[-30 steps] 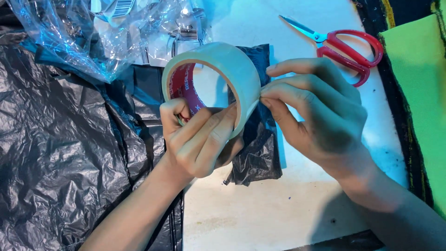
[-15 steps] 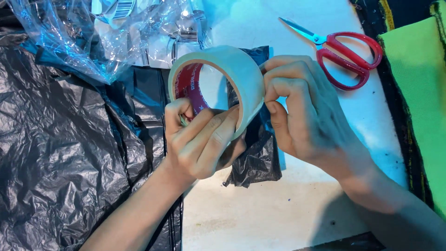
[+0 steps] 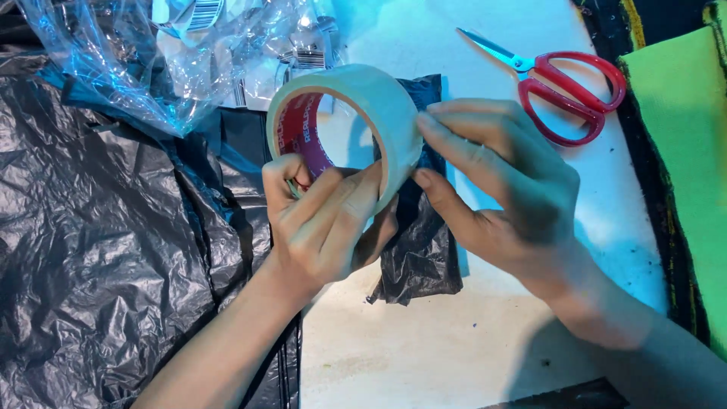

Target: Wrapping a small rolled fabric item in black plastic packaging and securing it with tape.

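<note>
My left hand grips a wide roll of pale packing tape with a red inner core, held upright over the white table. Its fingers wrap the lower rim and reach into the core. My right hand touches the roll's right side, with fingertips and thumb pressed on the outer tape surface. Under both hands lies a small package wrapped in black plastic.
Red-handled scissors lie shut at the back right. Crumpled clear plastic bags with labels sit at the back left. A large black plastic sheet covers the left. Green fabric lies along the right edge.
The right hand's fingers have straightened and slid along the roll's right side. The roll has stayed in the left hand, turned slightly.
</note>
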